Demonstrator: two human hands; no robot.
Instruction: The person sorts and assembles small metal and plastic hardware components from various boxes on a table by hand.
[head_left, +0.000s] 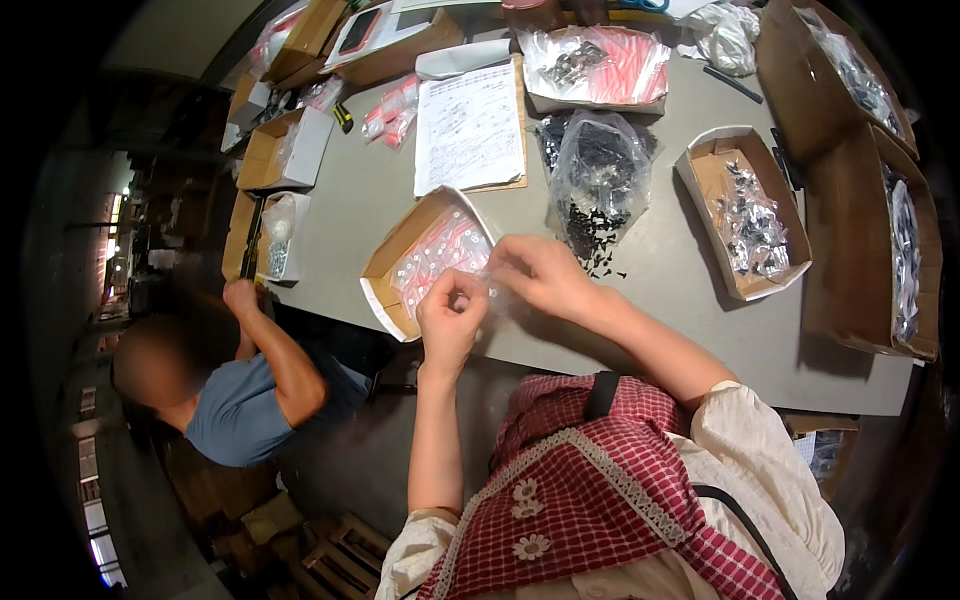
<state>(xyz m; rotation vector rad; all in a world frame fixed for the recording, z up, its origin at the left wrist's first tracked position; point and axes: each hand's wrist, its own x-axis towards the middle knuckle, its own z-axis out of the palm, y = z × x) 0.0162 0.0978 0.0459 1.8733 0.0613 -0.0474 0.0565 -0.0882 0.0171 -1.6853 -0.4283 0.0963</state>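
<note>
My left hand (452,315) and my right hand (545,277) meet over the near right edge of an open carton tray (382,272). Fingers of both are pinched on a small clear plastic bag (494,284), mostly hidden by the fingertips. Inside the tray lie several small clear zip bags (440,252) with red strips and small white round pieces. Beyond my right hand, a large clear plastic bag (600,165) spills small black parts (592,238) onto the grey table (655,290).
A box (598,104) of red-striped bags, a written sheet (470,128) and a yellow-black cutter (343,118) lie farther back. At right are a tray (702,165) of small packets and tall cartons (838,240). A co-worker (255,400) sits at left, hands by small boxes (288,150).
</note>
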